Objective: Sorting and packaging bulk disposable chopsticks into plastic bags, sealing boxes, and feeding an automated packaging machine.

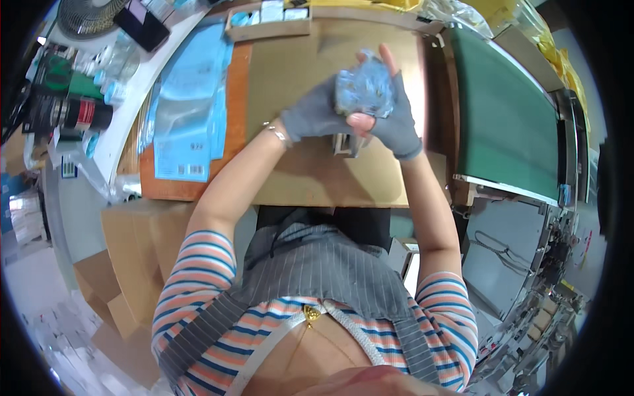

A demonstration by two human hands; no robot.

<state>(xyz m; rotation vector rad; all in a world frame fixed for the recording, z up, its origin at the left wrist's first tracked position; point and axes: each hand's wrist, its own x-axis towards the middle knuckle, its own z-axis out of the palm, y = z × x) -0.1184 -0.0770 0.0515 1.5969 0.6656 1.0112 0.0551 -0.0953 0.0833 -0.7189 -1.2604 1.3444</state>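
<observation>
Between my two hands, above the cardboard-covered table (290,178), is a crumpled bundle in clear bluish plastic (364,91); its contents are blurred and I cannot make them out. My left hand (314,113), in a grey fingerless glove, grips it from the left and below, with much of its fingers hidden behind it. From the right, my right hand (398,125), gloved the same way, closes on the bundle with its thumb across the near side and a finger raised beyond the far side. Just under the hands, a small metal piece (345,146) shows partly.
Flat blue printed bags (188,112) lie stacked at the left of the table. A shallow box of small items (269,28) stands at the back. To the right runs a green conveyor belt (505,119). A phone (141,25) rests on the white shelf at the far left, above cardboard boxes (142,244).
</observation>
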